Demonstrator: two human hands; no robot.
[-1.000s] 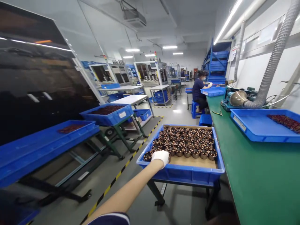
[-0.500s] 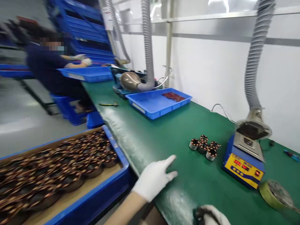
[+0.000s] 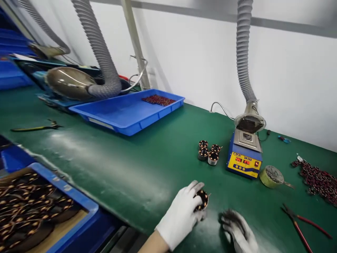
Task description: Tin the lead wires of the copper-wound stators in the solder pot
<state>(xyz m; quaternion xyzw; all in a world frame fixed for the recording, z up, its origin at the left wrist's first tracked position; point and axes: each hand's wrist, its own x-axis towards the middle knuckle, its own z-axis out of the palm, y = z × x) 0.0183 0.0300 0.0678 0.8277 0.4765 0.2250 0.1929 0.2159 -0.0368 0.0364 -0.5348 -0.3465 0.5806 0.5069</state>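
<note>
Worktop: green surface set along a white wall.
Left hand: white-gloved; fingers closed around a wound core, which is held just above or on the worktop; contact cannot be told.
Right hand: gloved, dark at the fingertips; fingers curled; whether anything is held cannot be told.
Core cluster: four similar cores grouped upright, beyond the left hand.
Blue-and-yellow unit: red digits lit; placed right of the cluster, below a hose hood.
Right side: round tub, red-handled pliers and dark-red parts seen.
Left side: shallow blue tray on the worktop; many cores held in a lower bin.
</note>
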